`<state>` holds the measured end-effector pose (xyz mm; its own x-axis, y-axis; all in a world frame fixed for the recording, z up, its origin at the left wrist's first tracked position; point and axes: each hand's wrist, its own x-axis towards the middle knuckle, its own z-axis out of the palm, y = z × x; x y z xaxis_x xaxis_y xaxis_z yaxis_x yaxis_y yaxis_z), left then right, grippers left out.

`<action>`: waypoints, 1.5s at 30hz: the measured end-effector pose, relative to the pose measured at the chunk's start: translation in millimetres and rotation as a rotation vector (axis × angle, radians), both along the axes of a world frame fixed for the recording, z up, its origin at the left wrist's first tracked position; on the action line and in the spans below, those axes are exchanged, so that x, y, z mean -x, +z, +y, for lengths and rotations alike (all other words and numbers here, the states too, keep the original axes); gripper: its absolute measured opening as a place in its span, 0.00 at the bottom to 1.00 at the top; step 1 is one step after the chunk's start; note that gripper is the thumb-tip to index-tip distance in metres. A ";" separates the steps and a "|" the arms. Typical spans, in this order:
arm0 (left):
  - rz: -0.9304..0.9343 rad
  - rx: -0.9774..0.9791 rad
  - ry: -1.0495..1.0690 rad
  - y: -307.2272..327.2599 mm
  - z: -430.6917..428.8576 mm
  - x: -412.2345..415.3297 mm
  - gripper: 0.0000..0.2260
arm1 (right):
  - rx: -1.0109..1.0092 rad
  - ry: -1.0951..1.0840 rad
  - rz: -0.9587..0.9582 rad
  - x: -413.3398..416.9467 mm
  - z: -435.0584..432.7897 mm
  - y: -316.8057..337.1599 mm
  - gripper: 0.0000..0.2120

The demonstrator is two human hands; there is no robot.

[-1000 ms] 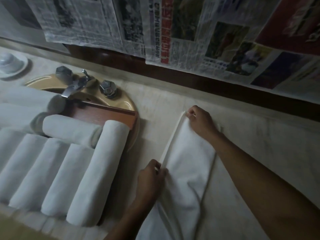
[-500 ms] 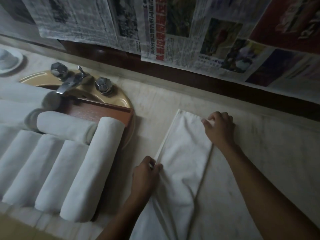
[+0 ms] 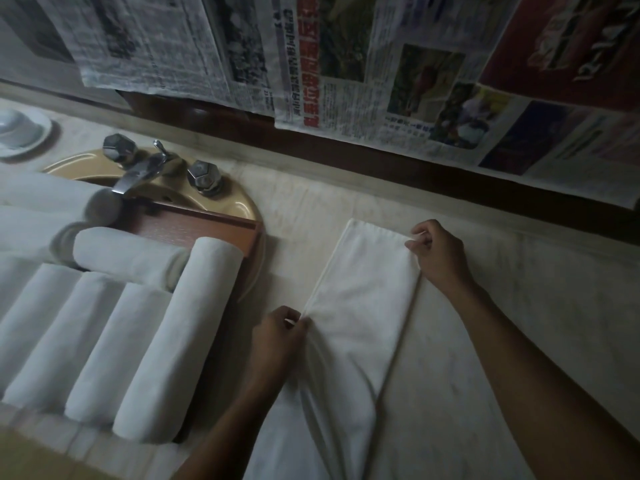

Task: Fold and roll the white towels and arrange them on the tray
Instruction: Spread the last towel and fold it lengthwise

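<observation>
Towel (image 3: 363, 299): white, folded into a long narrow strip and lying flat on the counter (image 3: 519, 323), right of the tray. Its far end is square and smooth. Its near part is creased and runs out of view at the bottom.
Left hand (image 3: 277, 337): fingers curled, pinching the towel's left edge about midway along.
Right hand (image 3: 438, 254): fingertips pinching the towel's far right corner, the hand resting beside the right edge.
Rolls (image 3: 176, 334): white towels rolled tight, a row side by side on the tray, with others lying crosswise behind them.
Tray (image 3: 221, 225): brown wood, set over the sink (image 3: 239, 206). Only its far right corner and rim show bare.
Tap (image 3: 138, 173): metal, with two faceted knobs, behind the tray.
Dish (image 3: 20, 133): pale, at the far left on the counter.
Writing: newspapers (image 3: 346, 64) cover the wall, with a vertical red headline and columns of print, too blurred to read.
Edges: the towel's far end stops short of the back ledge, and its left edge is apart from the tray.
Open room: bare counter right of the towel, and a narrower strip between towel and tray.
</observation>
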<state>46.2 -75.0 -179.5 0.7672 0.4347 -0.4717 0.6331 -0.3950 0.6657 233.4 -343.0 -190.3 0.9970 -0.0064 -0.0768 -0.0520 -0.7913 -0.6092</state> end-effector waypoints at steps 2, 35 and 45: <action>-0.002 0.008 0.011 -3.2 -1.6 1.6 0.05 | 0.087 0.014 -0.021 3.5 0.6 -7.8 0.11; 0.041 -0.029 -0.101 -0.7 16.4 38.3 0.06 | 0.301 0.451 -0.424 57.2 97.4 -47.1 0.22; 0.233 0.868 0.169 26.6 -4.2 61.2 0.13 | 0.401 0.535 -0.274 80.5 96.3 -52.7 0.25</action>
<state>-15.0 -79.2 -152.9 0.5696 -0.0470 -0.8206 0.7928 0.2950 0.5334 152.9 -246.7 -243.0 0.8544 0.5130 0.0825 0.5183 -0.8309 -0.2024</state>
